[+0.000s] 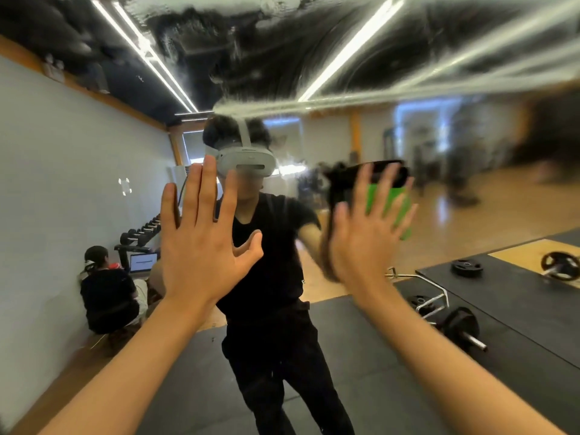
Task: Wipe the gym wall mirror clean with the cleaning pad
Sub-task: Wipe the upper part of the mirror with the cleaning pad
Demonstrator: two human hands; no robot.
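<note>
While the head view looks straight into the mirror [470, 215], the right hand [364, 243] presses the green cleaning pad [392, 205] flat against the glass, fingers [381, 186] straight and spread over it rather than curled round it. The hand and pad are motion-blurred, so the wiping stroke looks to be under way. The left hand [201, 240] is raised beside it, well apart from the pad, fingers straight and splayed, holding nothing; whether its palm touches the glass cannot be told.

The step in hand appears to be wiping the middle band of the mirror. A wet, streaky film [314, 42] covers the upper part of the glass, smearing the reflected ceiling lights [348, 48], and the glass to the right of the pad looks hazy too. Lower down, the reflection is sharp, so that area seems cleaner. The next move probably calls for carrying the pad upward and to the right into the film, keeping even flat pressure so that the pad does not slip from under the open fingers.

No mirror edge or frame shows, so the glass offers free run in every direction. Only 1 obstacle is near: the left hand, should the stroke swing that way. The barbell [452, 321], weight plates [464, 266] and seated person [106, 290] are reflections behind the wearer.
</note>
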